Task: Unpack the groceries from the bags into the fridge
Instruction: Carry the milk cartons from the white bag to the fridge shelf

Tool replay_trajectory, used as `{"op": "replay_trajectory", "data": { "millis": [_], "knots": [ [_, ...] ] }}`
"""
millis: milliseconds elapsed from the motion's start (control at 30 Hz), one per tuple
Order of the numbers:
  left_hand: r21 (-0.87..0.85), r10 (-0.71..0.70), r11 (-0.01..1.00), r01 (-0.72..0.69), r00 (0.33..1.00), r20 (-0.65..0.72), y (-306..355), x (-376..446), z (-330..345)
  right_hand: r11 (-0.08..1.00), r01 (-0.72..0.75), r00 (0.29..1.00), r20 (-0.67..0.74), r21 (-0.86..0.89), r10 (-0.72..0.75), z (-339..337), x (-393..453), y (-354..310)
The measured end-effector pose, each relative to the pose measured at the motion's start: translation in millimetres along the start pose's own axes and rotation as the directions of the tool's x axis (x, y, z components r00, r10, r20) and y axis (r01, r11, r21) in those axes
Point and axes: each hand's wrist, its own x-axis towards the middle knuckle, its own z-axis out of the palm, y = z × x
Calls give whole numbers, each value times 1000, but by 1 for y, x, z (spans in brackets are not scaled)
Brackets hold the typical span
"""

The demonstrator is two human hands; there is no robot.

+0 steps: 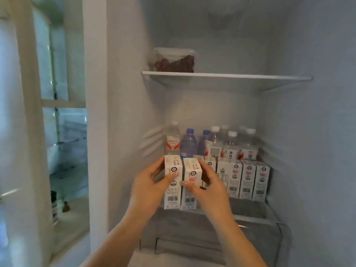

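Two white milk cartons stand upright side by side at the front left of the fridge's lower shelf [250, 204]. My left hand [149, 186] grips the left carton [173, 189], thumb across its front and fingers round its left side. My right hand [209, 186] grips the right carton [191, 191], thumb on its front and fingers over its right side. To their right a row of several more cartons [248, 180] stands on the same shelf. Behind them stand several water bottles [215, 143] with white and blue caps.
A clear lidded container of dark red fruit [173, 60] sits at the left of the upper glass shelf [231, 76]. Grey drawers [192, 237] lie below the lower shelf. The open fridge door [28, 132] with its bins stands at the left.
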Motion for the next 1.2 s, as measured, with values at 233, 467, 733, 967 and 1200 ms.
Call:
{"op": "replay_trajectory", "data": {
  "millis": [233, 467, 733, 967, 1200],
  "knots": [
    [-27, -55, 998, 54, 998, -25, -38, 50, 6, 997, -71, 997, 17, 22, 70, 23, 50, 26],
    [28, -94, 995, 96, 993, -68, -75, 60, 1, 991, -129, 992, 6, 45, 128, 50, 59, 50],
    [35, -111, 993, 112, 994, -23, -90, 61, 4, 990, -137, 990, -23, 45, 138, 53, 58, 67],
    [65, -86, 995, 81, 994, 64, -100, 59, 0, 999, -45, 997, 55, 17, 44, 52, 48, 57],
    [70, -166, 985, 155, 964, 206, -108, 38, -7, 997, -73, 983, 169, 10, 70, 38, 20, 58]
  ]
}}
